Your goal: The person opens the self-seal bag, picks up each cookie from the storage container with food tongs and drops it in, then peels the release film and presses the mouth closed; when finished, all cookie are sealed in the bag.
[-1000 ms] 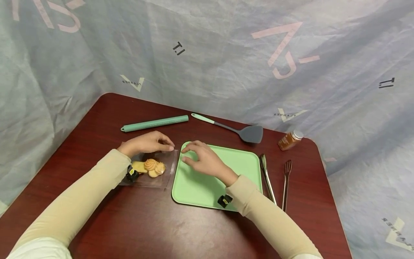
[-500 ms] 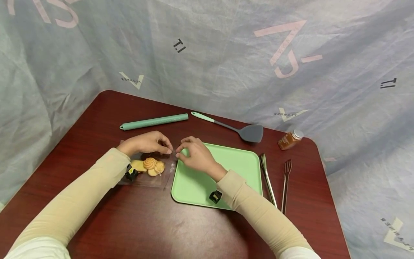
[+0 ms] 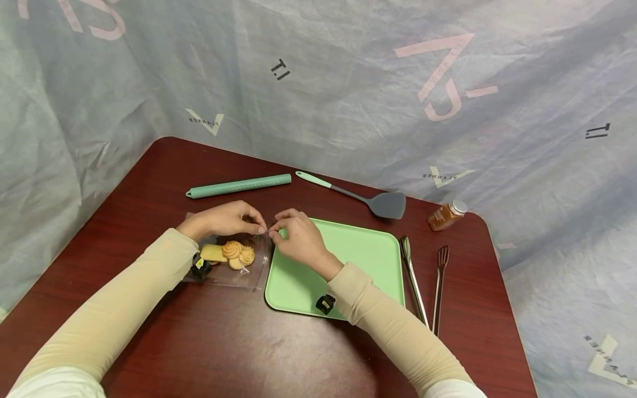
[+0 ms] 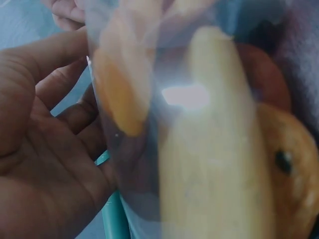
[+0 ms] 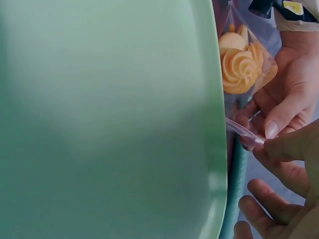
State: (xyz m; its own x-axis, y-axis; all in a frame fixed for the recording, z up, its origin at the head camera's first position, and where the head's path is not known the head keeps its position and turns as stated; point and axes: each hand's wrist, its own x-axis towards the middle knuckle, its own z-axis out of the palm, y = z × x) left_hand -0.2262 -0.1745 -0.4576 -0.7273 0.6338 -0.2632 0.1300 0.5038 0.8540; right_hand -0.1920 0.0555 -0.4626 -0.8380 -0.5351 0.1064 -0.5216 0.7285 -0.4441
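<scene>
A clear zip bag [image 3: 256, 275] with several cookies [image 3: 231, 250] inside lies left of the light green tray [image 3: 358, 257]. At the bag's far corner, by its zip end, my left hand [image 3: 229, 218] pinches the plastic between thumb and fingers. My right hand [image 3: 302, 239], reaching over the tray's far left corner, pinches the end of the zip strip [image 5: 244, 132] with thumb and index finger. Both sets of fingertips nearly meet there in the right wrist view. Through the film in the left wrist view show a pale finger-shaped biscuit [image 4: 214, 149] and a round seeded cookie [image 4: 289, 169].
Behind the hands lie a teal rod [image 3: 239, 186] with a holed end and a spatula [image 3: 388, 205]. A jar with a white lid [image 3: 446, 215] stands tilted-looking at the back right. Long metal utensils, one fork-ended [image 3: 440, 276], the other [image 3: 414, 279], lie right of the tray.
My right hand has moved left from over the tray to the bag's zip corner and now pinches it. The left hand has stayed nearly in place.
</scene>
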